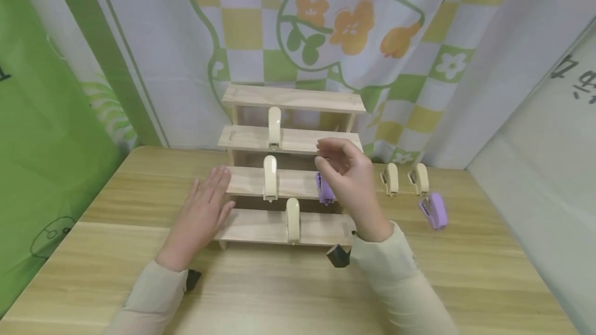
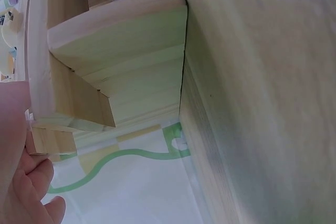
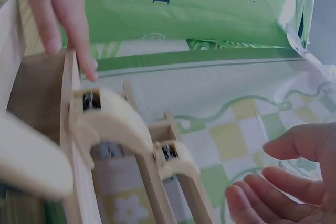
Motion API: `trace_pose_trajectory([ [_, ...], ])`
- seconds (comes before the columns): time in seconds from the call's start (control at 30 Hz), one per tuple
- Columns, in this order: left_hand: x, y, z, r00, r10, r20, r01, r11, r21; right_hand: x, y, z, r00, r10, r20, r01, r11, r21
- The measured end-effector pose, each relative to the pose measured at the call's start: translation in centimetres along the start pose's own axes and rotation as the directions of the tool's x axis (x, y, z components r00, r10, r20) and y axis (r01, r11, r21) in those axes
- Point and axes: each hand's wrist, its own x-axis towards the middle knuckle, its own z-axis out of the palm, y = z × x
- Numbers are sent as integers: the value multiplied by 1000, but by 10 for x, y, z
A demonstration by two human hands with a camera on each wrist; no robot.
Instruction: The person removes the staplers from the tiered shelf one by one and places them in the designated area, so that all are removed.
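A stepped wooden rack [image 1: 253, 226] stands on the table. My left hand [image 1: 200, 216] rests with straight fingers at the left end of its second tier from the bottom. One cream stapler [image 1: 293, 220] sits on the lowest tier, another cream stapler [image 1: 270, 177] on the second, a third cream stapler [image 1: 274, 127] on the tier above. Toward the second tier's right end stands a purple stapler [image 1: 324, 188], partly hidden by my right hand [image 1: 351, 185]. That hand is loosely bent with nothing between thumb and fingers, as the right wrist view shows.
Two cream staplers, one nearer the rack [image 1: 391, 179] and one farther right [image 1: 420, 178], stand on the table [image 1: 261, 299] with a purple stapler [image 1: 435, 211]. A patterned curtain [image 1: 242, 30] hangs behind. Green sheeting [image 1: 42, 133] borders the left side.
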Motion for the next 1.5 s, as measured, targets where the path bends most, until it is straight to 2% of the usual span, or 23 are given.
trace_pose_trajectory([
  [0.13,-1,0,-1,1000,7,-13,-7,1000,-3,12,-3,18,992,90,85,-92,996,23],
  [0.27,-3,0,2,1000,4,-6,-4,1000,-1,22,0,33,979,166,121,-169,986,12],
  [0.43,-2,0,3,999,15,-29,-15,1000,-5,37,3,48,960,262,95,-264,964,12],
  [0.57,-1,0,2,999,22,-45,-22,1000,-6,48,5,58,937,343,65,-343,939,-22],
  [0.73,-1,0,3,1000,13,-25,-13,1000,0,56,9,67,909,414,53,-410,909,-68],
  [0.8,-1,0,3,1000,13,-23,-13,1000,4,57,10,71,908,417,43,-412,907,-92],
  [1.07,0,0,2,999,17,-41,-16,1000,3,63,12,80,934,357,13,-349,919,-181],
  [1.5,-1,0,3,1000,5,-24,-6,1000,-14,63,14,79,937,349,-8,-344,919,-194],
])
